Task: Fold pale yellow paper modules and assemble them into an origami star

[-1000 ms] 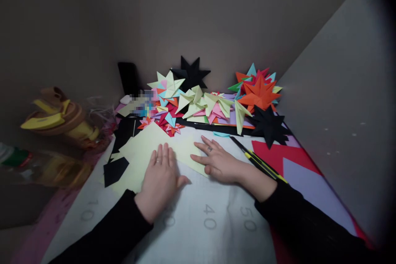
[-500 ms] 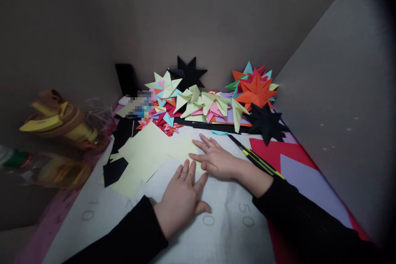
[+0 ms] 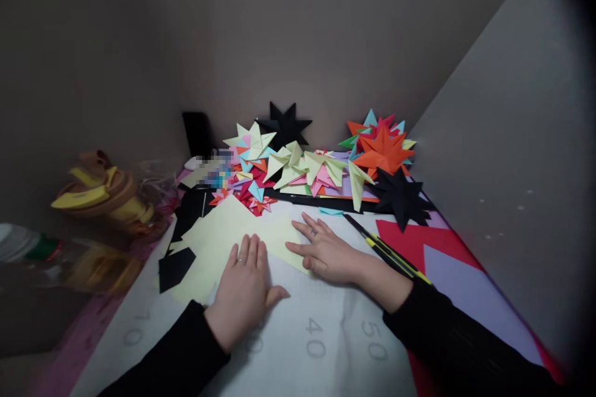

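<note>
The four fingers of the left hand (image 3: 244, 298) are straight and close together, and its thumb sticks out to the side. That hand lies flat, palm down, on flat pale yellow-green paper (image 3: 282, 237), and it is not gripping anything. The fingers of the right hand (image 3: 328, 255) are spread apart and a little bent. Their tips rest on the same paper, close to its right end, and they are not pinching anything. The paper lies between the two hands and goes on to the left; I can't tell where one piece stops and the next starts.

Each hand has a ring on one finger, and both arms wear long black cloth sleeves (image 3: 447, 325). A small black paper piece with pointy corners (image 3: 176, 269) lies on the left part of the pale paper. A long, thin black-and-yellow tool (image 3: 391, 256) lies just beside the right wrist. Under it all is a big white sheet with grey numbers (image 3: 335, 304), like 40 and 50.

To the right lie a flat red paper (image 3: 400, 239) and a flat light purple paper (image 3: 470, 298). At the back, by the wall, are lots of folded paper stars: a pale yellow-green star (image 3: 251, 141), a bright orange star (image 3: 384, 152) and a black star (image 3: 403, 196). Far left is a see-through plastic bottle (image 3: 100, 265), a bit blurry.
</note>
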### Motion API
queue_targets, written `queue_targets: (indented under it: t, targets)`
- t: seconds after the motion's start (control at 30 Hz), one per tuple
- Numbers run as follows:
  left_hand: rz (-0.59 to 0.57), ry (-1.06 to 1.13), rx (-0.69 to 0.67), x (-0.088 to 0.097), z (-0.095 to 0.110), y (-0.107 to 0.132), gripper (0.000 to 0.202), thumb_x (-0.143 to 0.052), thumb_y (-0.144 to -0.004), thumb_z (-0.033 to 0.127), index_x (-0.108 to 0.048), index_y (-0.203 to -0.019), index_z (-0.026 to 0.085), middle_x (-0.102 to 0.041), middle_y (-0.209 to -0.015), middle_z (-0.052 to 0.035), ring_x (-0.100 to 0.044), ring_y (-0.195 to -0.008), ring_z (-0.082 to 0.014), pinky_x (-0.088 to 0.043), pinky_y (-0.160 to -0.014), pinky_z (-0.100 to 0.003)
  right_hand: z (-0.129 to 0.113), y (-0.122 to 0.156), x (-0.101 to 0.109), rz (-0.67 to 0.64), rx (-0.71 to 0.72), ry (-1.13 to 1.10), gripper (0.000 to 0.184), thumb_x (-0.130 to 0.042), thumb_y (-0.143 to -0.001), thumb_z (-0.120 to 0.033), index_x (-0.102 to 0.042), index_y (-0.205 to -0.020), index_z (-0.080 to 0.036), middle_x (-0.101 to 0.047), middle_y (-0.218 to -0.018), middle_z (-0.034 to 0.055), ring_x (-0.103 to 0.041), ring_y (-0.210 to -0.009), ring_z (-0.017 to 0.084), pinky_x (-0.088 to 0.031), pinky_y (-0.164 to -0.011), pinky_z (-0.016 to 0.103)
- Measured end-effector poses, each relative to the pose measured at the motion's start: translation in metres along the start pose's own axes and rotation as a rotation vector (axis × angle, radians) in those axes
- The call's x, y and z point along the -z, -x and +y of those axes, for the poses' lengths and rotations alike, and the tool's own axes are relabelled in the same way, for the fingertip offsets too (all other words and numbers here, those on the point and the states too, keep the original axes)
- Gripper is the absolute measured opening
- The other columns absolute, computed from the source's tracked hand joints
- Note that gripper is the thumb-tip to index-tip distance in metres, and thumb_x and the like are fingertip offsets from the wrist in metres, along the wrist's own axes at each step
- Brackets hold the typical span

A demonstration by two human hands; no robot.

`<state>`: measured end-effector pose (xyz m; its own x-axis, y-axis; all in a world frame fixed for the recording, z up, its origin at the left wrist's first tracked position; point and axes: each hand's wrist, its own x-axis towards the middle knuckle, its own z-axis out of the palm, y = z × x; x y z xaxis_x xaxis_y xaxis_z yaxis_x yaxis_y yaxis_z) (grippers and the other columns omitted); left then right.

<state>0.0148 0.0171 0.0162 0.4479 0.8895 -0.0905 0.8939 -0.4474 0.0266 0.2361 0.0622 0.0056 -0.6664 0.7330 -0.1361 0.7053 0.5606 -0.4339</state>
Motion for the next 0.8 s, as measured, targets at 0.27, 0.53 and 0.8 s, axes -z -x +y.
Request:
queue_targets:
  t: [0.27, 0.53, 0.8]
  targets:
    - [-0.023, 0.055, -0.112, -0.006, 0.007, -0.006, 0.052, -0.056, -0.083, 0.033, -0.049, -0.129, 0.008, -0.045, -0.135, -0.0209, -0.041, -0.127, -0.0332, -0.041, -0.098, -0.046, -0.001, 0.002, -0.011, 0.191, -0.032, -0.083, 0.055, -0.03, -0.09, -0.057, -0.052, -0.129, -0.025, -0.04, -0.139, 0.0157, -0.022, -0.134, 0.035, -0.021, -0.104, 0.056]
    - [0.047, 0.075, -0.138, -0.011, 0.002, -0.005, 0.047, -0.055, -0.084, 0.031, -0.051, -0.127, 0.01, -0.048, -0.134, -0.0188, -0.044, -0.124, -0.0335, -0.046, -0.091, -0.046, -0.008, -0.003, -0.014, 0.332, -0.022, -0.502, 0.047, -0.031, -0.094, -0.047, -0.066, -0.108, -0.019, -0.065, -0.102, 0.0096, -0.056, -0.098, 0.021, -0.042, -0.091, 0.038]
    - [0.183, 0.165, -0.156, -0.014, -0.005, -0.006, 0.032, -0.053, -0.086, 0.026, -0.057, -0.117, 0.019, -0.057, -0.126, -0.0102, -0.052, -0.111, -0.0277, -0.047, -0.086, -0.043, -0.02, -0.002, -0.011, 0.44, -0.217, -0.569, 0.014, -0.052, -0.082, -0.023, -0.065, -0.08, -0.018, -0.059, -0.092, 0.0068, -0.056, -0.088, 0.018, -0.044, -0.08, 0.031]
